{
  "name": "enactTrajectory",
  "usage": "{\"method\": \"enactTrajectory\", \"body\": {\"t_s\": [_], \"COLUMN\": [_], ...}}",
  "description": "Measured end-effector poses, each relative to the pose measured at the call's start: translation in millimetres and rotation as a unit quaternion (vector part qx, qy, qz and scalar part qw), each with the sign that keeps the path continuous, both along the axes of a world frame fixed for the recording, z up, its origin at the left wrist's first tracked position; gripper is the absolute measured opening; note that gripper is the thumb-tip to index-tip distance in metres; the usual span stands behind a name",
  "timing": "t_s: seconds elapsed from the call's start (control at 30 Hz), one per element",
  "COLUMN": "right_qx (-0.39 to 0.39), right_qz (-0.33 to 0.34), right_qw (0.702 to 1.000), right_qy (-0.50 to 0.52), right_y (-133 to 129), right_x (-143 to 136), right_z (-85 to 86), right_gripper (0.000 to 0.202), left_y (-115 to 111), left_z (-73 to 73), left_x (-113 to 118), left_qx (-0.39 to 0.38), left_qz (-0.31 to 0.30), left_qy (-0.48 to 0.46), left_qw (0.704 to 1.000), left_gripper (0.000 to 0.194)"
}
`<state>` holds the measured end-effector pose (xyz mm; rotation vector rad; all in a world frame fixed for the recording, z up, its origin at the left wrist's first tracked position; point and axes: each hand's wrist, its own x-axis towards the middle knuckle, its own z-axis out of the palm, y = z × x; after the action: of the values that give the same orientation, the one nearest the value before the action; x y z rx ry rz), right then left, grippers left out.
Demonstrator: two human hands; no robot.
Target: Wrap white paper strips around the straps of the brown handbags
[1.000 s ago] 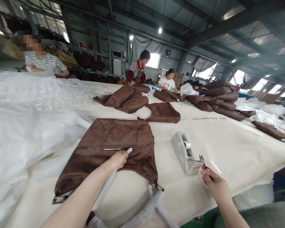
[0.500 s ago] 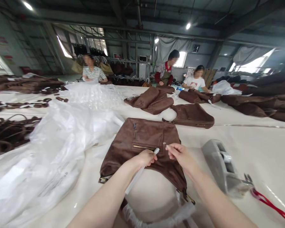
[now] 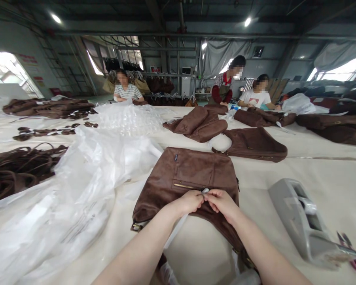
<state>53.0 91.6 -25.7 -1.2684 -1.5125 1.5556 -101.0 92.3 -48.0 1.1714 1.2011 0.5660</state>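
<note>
In the head view, the left hand point(image 3: 189, 201) and right hand point(image 3: 222, 200) meet at the zipper pull point(image 3: 204, 191) of the brown bag point(image 3: 192, 174), which lies flat on the tabletop point(image 3: 314, 166), fingers pinched together on a small white strip around the pull. The wrapping of the pull seems in hand; next it likely needs pressing tight. A tape dispenser point(image 3: 305, 221) sits near the right hand.
</note>
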Motion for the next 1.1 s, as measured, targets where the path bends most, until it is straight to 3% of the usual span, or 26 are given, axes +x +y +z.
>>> {"method": "enactTrajectory", "body": {"t_s": [0.27, 0.37, 0.5, 0.63, 0.73, 0.83, 0.9, 1.0, 1.1], "right_qx": [0.009, 0.009, -0.011, -0.058, -0.058, -0.013, 0.016, 0.014, -0.019], "right_qz": [-0.016, -0.019, 0.022, 0.063, 0.068, 0.078, 0.078, 0.062, 0.049], "right_qw": [0.998, 0.998, 0.999, 0.996, 0.996, 0.997, 0.997, 0.998, 0.998], "right_qy": [-0.056, -0.062, -0.032, -0.006, -0.008, 0.001, 0.005, -0.007, -0.047], "right_y": [-1, -2, -2, -1, -2, -4, -6, -6, -3], "right_x": [-1, 0, 7, 14, 16, 16, 15, 14, 12], "right_z": [1.8, 0.9, -0.9, -1.6, -0.9, -0.7, -1.3, -2.6, -4.1], "right_gripper": [0.019, 0.02, 0.022, 0.026, 0.025, 0.025, 0.025, 0.021, 0.019], "left_y": [-6, -10, -11, -9, -10, -12, -14, -16, -16], "left_z": [21.8, 28.5, 32.1, 38.3, 45.0, 48.1, 47.6, 45.8, 47.0], "left_x": [-1, 1, 4, 1, -3, -3, -1, 1, -1], "left_qx": [-0.022, -0.041, -0.077, -0.143, -0.245, -0.353, -0.388, -0.402, -0.395], "left_qz": [-0.003, 0.028, 0.084, 0.059, -0.002, -0.052, -0.059, -0.047, -0.028], "left_qy": [-0.014, -0.026, -0.026, -0.045, -0.153, -0.295, -0.334, -0.356, -0.353], "left_qw": [1.0, 0.998, 0.993, 0.987, 0.957, 0.886, 0.857, 0.842, 0.848], "left_gripper": [0.022, 0.03, 0.034, 0.029, 0.026, 0.023, 0.024, 0.026, 0.026]}}
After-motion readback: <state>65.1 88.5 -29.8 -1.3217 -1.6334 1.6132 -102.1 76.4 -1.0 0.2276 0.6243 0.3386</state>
